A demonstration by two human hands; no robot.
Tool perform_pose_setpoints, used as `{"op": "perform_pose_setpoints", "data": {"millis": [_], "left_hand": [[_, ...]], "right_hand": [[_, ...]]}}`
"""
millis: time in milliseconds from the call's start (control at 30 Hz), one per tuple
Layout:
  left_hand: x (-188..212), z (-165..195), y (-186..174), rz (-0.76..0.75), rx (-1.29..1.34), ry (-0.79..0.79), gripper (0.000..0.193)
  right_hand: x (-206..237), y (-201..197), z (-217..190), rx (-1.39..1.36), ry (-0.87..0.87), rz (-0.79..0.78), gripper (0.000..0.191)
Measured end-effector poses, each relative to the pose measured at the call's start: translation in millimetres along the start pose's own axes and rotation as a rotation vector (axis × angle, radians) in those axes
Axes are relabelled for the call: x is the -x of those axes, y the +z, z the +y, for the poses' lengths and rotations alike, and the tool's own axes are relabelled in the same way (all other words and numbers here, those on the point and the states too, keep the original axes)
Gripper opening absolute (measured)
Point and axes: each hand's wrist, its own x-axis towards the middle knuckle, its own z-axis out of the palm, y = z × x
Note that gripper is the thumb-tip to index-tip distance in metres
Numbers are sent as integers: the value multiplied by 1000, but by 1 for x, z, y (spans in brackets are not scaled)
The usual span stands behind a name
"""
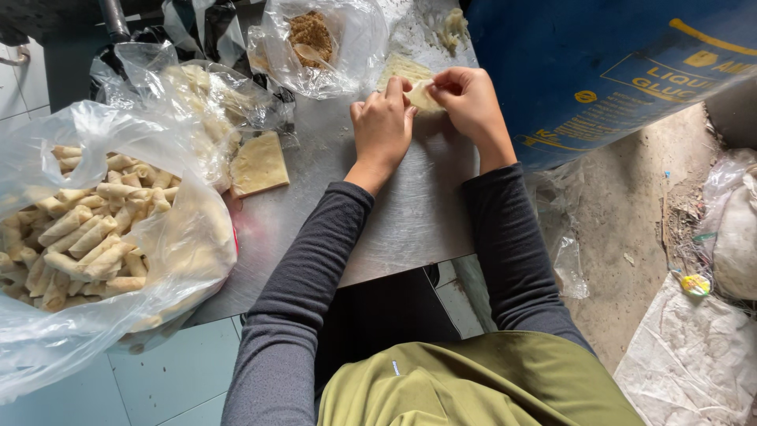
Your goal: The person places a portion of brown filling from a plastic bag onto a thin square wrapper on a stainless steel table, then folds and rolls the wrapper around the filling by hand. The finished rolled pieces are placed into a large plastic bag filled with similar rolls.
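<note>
Left hand [382, 126] and right hand [471, 102] pinch a pale wrapper [422, 96] on the metal table [410, 213]; beside them, a bag of rolls [87, 229].

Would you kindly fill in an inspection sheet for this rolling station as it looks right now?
Surface: metal table, floury near the far edge.
Job's things: pastry wrapper pinched between both hands; wrapper stack behind it; bag of brown filling.
Clutter: big plastic bag of finished rolls; loose wrapper sheets; dough scrap.
Hands: left hand and right hand, both closed on the wrapper.
Cables: nothing seen.
Surroundings: blue drum to the right; dirt floor with litter.
</note>
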Motion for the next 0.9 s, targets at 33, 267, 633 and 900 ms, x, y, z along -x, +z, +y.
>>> {"op": "perform_pose_setpoints", "data": {"millis": [33, 267, 633, 900], "left_hand": [[1, 1, 0, 52, 6, 19, 31], [9, -2, 3, 211, -211, 309, 28], [6, -8, 7, 75, -124, 172, 21], [-35, 11, 4, 0, -82, -37, 31]], "right_hand": [[-1, -1, 4, -49, 42, 9, 16], [-11, -3, 16, -348, 118, 175, 13], [-9, -8, 3, -413, 144, 297, 13], [-4, -10, -9, -373, 171, 235, 15]]}}
